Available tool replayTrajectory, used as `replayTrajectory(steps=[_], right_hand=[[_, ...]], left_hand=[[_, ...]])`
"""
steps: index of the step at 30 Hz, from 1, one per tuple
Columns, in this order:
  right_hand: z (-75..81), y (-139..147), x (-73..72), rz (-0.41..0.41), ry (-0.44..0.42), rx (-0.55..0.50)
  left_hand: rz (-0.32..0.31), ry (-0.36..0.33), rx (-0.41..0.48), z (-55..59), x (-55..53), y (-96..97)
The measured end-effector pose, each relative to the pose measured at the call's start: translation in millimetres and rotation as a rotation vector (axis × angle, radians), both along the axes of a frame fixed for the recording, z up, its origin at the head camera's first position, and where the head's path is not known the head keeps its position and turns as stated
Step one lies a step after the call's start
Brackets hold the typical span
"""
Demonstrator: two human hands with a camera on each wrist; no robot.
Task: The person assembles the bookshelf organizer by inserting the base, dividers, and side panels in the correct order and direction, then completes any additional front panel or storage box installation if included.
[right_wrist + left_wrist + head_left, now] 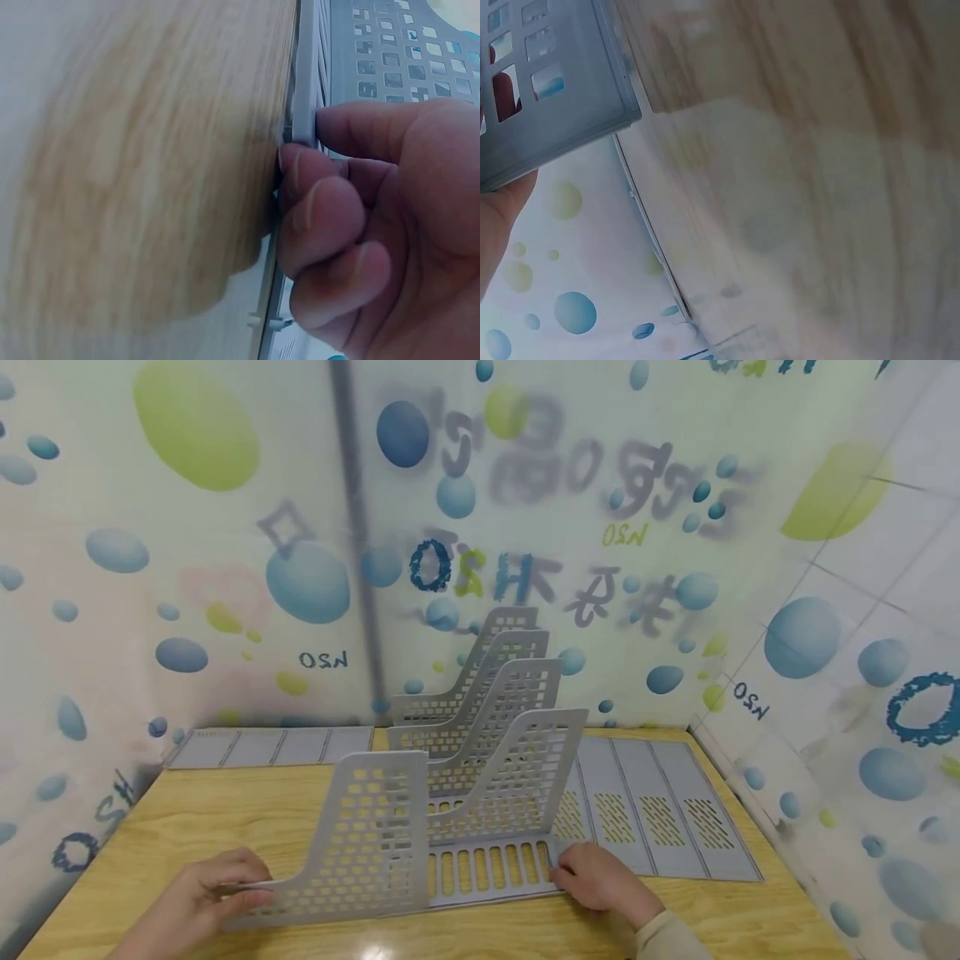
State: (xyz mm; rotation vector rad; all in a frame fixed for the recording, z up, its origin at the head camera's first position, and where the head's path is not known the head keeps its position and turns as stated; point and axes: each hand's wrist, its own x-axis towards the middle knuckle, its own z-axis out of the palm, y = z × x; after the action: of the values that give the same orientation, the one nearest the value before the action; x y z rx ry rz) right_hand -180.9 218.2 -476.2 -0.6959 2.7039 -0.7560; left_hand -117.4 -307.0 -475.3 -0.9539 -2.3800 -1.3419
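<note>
My left hand grips the low front end of a grey perforated side panel, which stands upright at the left end of a slotted grey base. In the left wrist view, a corner of the panel shows with part of the hand behind it. At the base's right end, my right hand pinches the edge between thumb and curled fingers, as the right wrist view shows along the base edge. Several similar upright panels stand in a row behind. Whether the held panel is seated in the base, I cannot tell.
Flat grey panels with slanted slots lie joined on the right of the wooden table. More flat grey pieces lie along the back left edge. A dotted curtain hangs close behind and at both sides.
</note>
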Motion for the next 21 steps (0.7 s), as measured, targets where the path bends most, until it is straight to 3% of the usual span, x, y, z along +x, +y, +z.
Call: replayTrajectory(steps=[4,7,14,21], right_hand=[[-0.5,3.2,-0.1,0.005,-0.023,-0.006],[-0.9,5.8,0.7,0.016,-0.045,-0.025],[-2.3,14.5,0.2,0.139,-0.018,-0.053],[-4.9,21.8,2.1,0.136,-0.027,-0.051]], left_hand=[[-0.088,0.009,0.056,-2.7,-2.6,12.9],[-0.132,-0.011,0.051,-1.3,-6.3,28.9],[-0.088,-0.02,0.05,6.0,-8.7,49.4],[-0.167,0.021,0.074,1.2,-10.9,63.1]])
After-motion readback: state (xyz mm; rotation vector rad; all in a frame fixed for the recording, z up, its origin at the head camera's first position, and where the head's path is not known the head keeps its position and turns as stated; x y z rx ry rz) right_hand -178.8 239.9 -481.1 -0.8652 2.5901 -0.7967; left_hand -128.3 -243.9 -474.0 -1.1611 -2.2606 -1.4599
